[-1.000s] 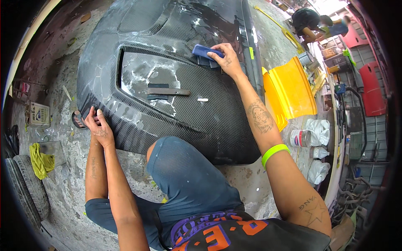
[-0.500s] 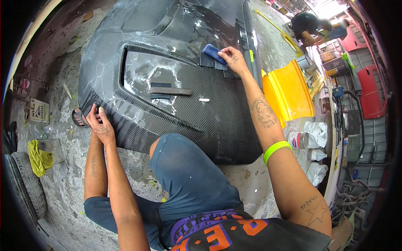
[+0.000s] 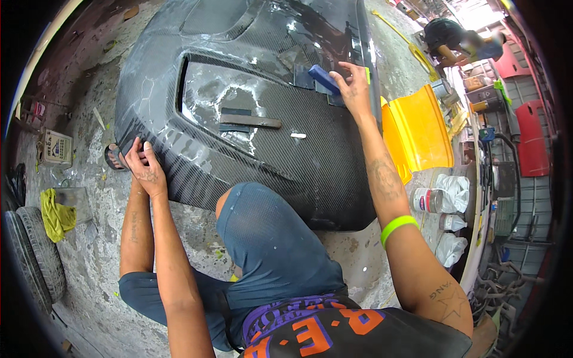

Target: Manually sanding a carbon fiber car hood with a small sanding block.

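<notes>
A black carbon-weave car hood (image 3: 334,179) with wet, whitish patches lies in front of me. My right hand (image 3: 356,95) is above its right side, fingers apart, with the thumb at the near end of a blue block (image 3: 324,79). The block rests on dark sheets (image 3: 335,100) that look like sandpaper. A dark flat strip (image 3: 253,121) lies across another dark sheet (image 3: 234,113) in the middle, near a small white piece (image 3: 298,135). My left hand (image 3: 146,170) is at the hood's left edge, fingers bent around something dark that I cannot make out.
Yellow panel (image 3: 421,131) stands right of the hood; jars and bottles (image 3: 428,200) sit nearer. Tyres (image 3: 45,256) and a yellow-green cloth (image 3: 57,215) are at left, with a metal can (image 3: 57,148). A person (image 3: 447,39) bends over at the far right.
My right hand has loosened its pinch on the blue block, its fingers spreading and lifting. The left hand stays at the hood's edge. The whole view has shifted slightly.
</notes>
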`<action>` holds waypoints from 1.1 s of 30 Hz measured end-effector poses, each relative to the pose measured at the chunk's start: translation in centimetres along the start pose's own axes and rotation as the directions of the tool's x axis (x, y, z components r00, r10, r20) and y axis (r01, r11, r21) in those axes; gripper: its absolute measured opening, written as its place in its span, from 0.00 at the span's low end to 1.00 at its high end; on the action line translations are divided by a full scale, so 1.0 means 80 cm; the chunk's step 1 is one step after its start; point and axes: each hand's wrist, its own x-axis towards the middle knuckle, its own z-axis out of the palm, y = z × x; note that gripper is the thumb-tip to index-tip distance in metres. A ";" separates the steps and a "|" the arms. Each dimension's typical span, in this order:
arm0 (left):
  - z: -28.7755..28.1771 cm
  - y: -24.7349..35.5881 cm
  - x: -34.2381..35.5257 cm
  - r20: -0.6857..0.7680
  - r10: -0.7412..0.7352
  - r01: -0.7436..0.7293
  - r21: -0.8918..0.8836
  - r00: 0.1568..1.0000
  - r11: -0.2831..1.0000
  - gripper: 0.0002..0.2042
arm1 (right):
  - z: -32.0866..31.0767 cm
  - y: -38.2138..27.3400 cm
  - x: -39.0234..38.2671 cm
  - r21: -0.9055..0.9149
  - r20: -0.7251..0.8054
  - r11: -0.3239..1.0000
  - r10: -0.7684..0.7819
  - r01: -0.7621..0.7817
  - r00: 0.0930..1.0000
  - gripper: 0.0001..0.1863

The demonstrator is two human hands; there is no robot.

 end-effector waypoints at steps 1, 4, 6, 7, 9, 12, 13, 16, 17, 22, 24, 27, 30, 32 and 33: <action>-0.004 0.003 0.000 -0.008 -0.013 0.013 -0.002 1.000 1.000 0.20 | -0.006 -0.031 -0.016 0.011 0.012 1.000 0.003 -0.003 1.000 0.21; -0.009 0.002 0.007 -0.013 -0.034 0.034 -0.006 0.999 0.999 0.20 | -0.013 -0.107 -0.060 0.197 0.322 0.979 -0.124 0.062 0.939 0.18; -0.003 0.002 0.005 -0.011 -0.032 0.032 -0.036 0.999 0.999 0.20 | 0.017 -0.134 -0.078 0.259 0.360 0.948 -0.273 0.186 0.892 0.16; -0.001 0.005 0.004 -0.007 -0.027 0.027 -0.036 1.000 0.999 0.20 | 0.036 -0.142 -0.083 0.249 0.371 0.934 -0.337 0.257 0.865 0.20; 0.001 0.009 0.005 0.007 -0.078 0.078 -0.047 0.997 0.996 0.21 | 0.075 -0.166 -0.088 0.304 0.404 0.904 -0.407 0.299 0.819 0.22; 0.007 -0.002 0.009 -0.029 0.049 -0.047 0.054 0.998 0.997 0.20 | 0.116 -0.180 -0.088 0.250 0.515 0.894 -0.449 0.373 0.730 0.28; 0.004 0.001 0.005 -0.050 0.115 -0.110 0.096 0.992 0.989 0.19 | 0.119 -0.193 -0.086 0.233 0.520 0.888 -0.459 0.398 0.720 0.24; 0.032 0.007 0.000 -0.029 0.114 -0.112 0.062 0.993 0.992 0.20 | 0.140 -0.144 -0.083 0.318 0.354 0.843 -0.530 0.434 0.771 0.16; 0.021 -0.007 0.000 -0.015 0.060 -0.059 0.088 0.998 0.994 0.20 | 0.134 -0.152 -0.087 0.379 0.318 0.833 -0.527 0.404 0.789 0.14; -0.003 -0.020 0.005 0.005 0.027 -0.027 0.129 1.000 0.991 0.22 | -0.018 -0.125 -0.062 0.368 0.063 0.921 -0.165 0.131 0.984 0.11; -0.017 -0.024 0.015 -0.002 0.158 -0.154 0.192 0.988 0.969 0.22 | -0.106 -0.071 -0.066 0.354 -0.075 0.933 0.092 -0.059 0.993 0.10; -0.022 -0.044 0.025 -0.027 0.173 -0.166 0.160 0.985 0.973 0.22 | -0.175 0.095 -0.116 0.261 -0.152 0.939 0.271 -0.225 0.951 0.14; 0.014 -0.037 0.013 0.037 0.013 -0.017 0.095 0.999 0.995 0.22 | -0.205 0.307 -0.210 0.061 -0.068 0.901 0.433 -0.430 0.899 0.13; 0.015 -0.025 0.002 0.001 0.129 -0.128 0.134 0.992 0.983 0.21 | -0.186 0.361 -0.254 -0.090 0.107 0.792 0.610 -0.603 0.785 0.13; 0.002 -0.023 0.007 -0.021 0.140 -0.134 0.159 0.990 0.978 0.21 | -0.162 0.369 -0.265 -0.128 0.223 0.739 0.671 -0.661 0.707 0.14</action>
